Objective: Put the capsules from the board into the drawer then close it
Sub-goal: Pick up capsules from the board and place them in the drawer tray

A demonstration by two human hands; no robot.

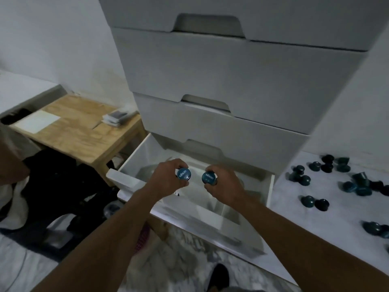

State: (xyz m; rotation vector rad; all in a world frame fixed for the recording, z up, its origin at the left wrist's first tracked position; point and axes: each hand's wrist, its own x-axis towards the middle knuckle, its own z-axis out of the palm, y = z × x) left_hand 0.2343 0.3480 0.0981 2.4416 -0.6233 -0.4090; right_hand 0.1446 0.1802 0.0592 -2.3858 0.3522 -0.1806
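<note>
The bottom drawer (134, 182) of a white chest stands pulled open, its white inside partly visible. Over it, my left hand (166, 180) grips a teal capsule (183, 174) with its foil lid facing me. Beside it my right hand (223, 184) holds a second teal capsule (208, 177) the same way. Both hands hover above the drawer's inside, close together. Several more dark teal capsules (307, 201) lie scattered on the pale board (294, 207) to the right of the drawer.
Three shut white drawers (231, 81) stack above the open one. A low wooden table (82, 133) with papers stands to the left, dark bags (59, 182) in front of it. Marbled floor (179, 260) lies below, with a dark shoe (219, 277) near the bottom edge.
</note>
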